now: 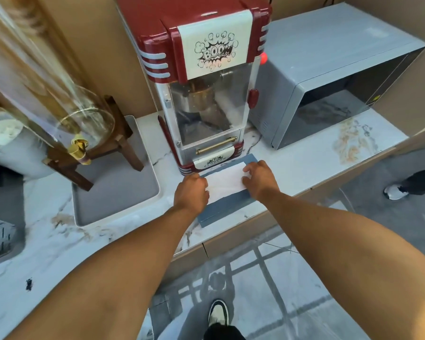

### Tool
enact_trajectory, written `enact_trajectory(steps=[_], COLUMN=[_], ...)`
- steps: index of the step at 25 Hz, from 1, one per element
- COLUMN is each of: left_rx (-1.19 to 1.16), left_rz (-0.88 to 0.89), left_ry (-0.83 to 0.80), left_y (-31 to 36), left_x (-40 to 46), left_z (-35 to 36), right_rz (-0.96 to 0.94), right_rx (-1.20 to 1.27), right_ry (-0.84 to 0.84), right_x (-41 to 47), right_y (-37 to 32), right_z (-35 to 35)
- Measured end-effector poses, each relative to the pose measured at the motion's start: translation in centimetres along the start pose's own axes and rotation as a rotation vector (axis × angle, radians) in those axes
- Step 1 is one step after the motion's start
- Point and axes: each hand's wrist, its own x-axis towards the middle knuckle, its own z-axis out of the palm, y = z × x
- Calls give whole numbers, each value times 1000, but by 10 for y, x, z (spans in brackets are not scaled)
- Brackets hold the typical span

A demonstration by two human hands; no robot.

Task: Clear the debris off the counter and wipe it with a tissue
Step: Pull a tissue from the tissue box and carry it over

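Tissue [225, 182] lies at frame centre, long axis running between both hands; left hand [191, 193] and right hand [260, 180] clamp opposite ends, equally near.

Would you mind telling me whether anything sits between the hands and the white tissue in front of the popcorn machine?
Nothing visible does. The left hand and right hand already rest on opposite ends of the tissue, which lies flat on a grey-blue mat on the counter, just in front of the popcorn machine.
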Motion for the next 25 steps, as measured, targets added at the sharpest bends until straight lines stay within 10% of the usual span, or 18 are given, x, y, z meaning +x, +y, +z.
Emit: enact_trajectory(steps=[14,25], left_rx=[7,27], left_rz=[-65,-98], left_ry=[55,156], left_y=[-7,-133], left_x=[-15,-106], left_z=[-6,-65], right_rz=[50,-99], right_rx=[-116,-178], right_ry=[70,30], right_x=[-17,-97], right_y=[-18,-149], right_z=[0,56])
